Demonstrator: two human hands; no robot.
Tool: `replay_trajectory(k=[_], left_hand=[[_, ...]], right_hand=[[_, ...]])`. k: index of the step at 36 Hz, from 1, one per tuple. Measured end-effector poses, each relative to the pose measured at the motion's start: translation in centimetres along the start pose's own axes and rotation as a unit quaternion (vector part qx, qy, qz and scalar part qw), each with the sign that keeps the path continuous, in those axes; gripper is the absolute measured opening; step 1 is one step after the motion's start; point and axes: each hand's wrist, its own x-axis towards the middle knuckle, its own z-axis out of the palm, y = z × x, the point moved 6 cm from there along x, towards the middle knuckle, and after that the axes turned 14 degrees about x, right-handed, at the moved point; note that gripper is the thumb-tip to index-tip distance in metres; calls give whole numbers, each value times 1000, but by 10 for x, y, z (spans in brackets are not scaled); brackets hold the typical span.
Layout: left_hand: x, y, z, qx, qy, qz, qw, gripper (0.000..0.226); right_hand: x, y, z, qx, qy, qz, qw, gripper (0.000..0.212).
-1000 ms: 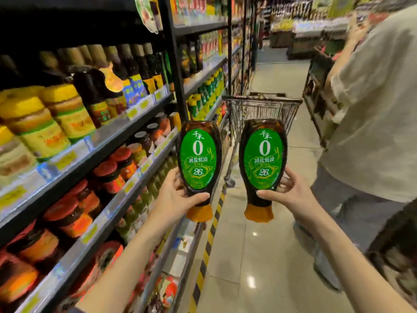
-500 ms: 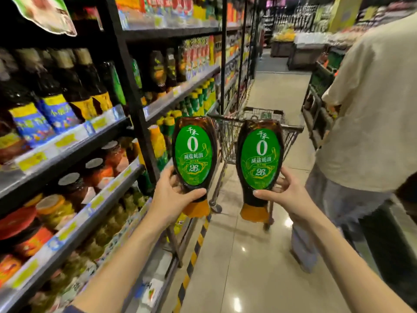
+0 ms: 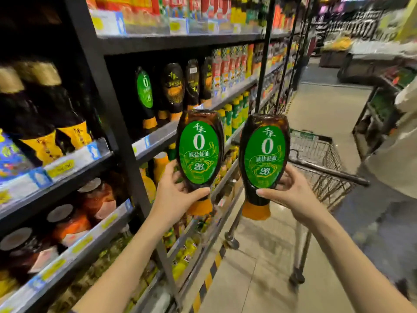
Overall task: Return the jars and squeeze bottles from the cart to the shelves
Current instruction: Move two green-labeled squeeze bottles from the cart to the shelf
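Observation:
Two dark squeeze bottles with green oval labels and orange caps pointing down are held up in front of the shelves. My left hand (image 3: 174, 195) grips the left squeeze bottle (image 3: 198, 152) at its lower part. My right hand (image 3: 291, 195) grips the right squeeze bottle (image 3: 264, 154) the same way. A matching green-label bottle (image 3: 144, 91) stands on the middle shelf (image 3: 155, 141) just left of and behind the left one. The wire cart (image 3: 320, 159) stands behind the right bottle; its contents are hidden.
Shelving runs along the left, packed with dark sauce bottles (image 3: 52, 109), red-lidded jars (image 3: 97, 199) and yellow bottles lower down. A black upright post (image 3: 108, 105) divides the bays. A person in a light shirt (image 3: 397, 154) stands at the right edge. Tiled aisle floor (image 3: 259, 267) below.
I have moved forward along the aisle: the shelves have slid left and the matching bottles now sit right behind my left hand. Both bottles stay held, the cart now closer.

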Motion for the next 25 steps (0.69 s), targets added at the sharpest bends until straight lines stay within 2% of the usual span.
replay_trajectory(k=[3,5,10,15,19,25], left_hand=[[37,0,-4,7,22,13,1000,82],[61,0,-9,12,38,17,999,75],[110,0,-25,27,73,24,997,77],[140,2,-45,62,136,38,988,81],[151,4,-62,112,207,43,971,88],[158,4,-79,174,309,50,934,82]], right_hand=[[51,0,6,9,-27,-6,1000,64],[84,0,12,18,-49,-4,999,64],[155,0,28,27,-84,1,996,82],[212,0,54,24,-140,-16,990,64],[254,5,78,26,-182,-24,983,53],[303,9,120,45,-274,-32,960,51]])
